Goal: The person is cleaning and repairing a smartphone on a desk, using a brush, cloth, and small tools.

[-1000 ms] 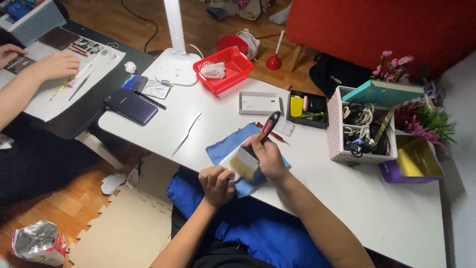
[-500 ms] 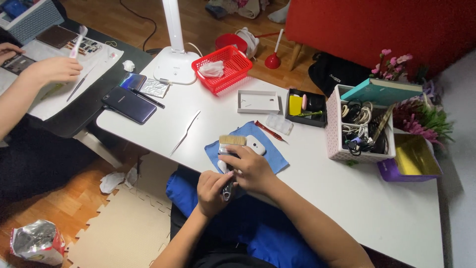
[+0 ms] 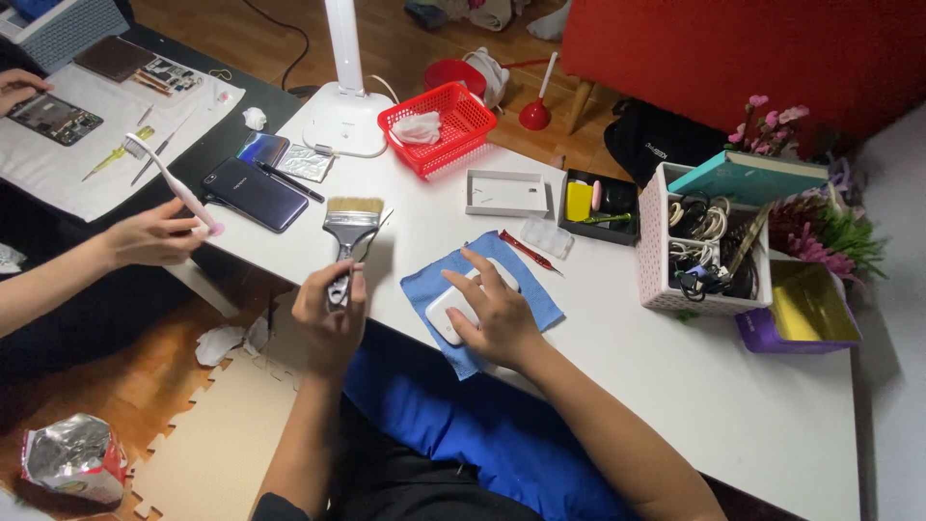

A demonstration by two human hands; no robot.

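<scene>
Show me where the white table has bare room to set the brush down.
Bare: the table's near right stretch, below the white basket and right of the right hand; also a strip between brush and blue cloth. Crowded: the far edge, with lamp base, red basket and black tray.

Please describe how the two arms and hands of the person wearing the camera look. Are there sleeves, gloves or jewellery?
Both arms are bare up to the frame edge: no sleeves show. The left hand and right hand wear no gloves, and no ring, watch or bracelet is visible. The fingernails look short and unpainted.
</scene>
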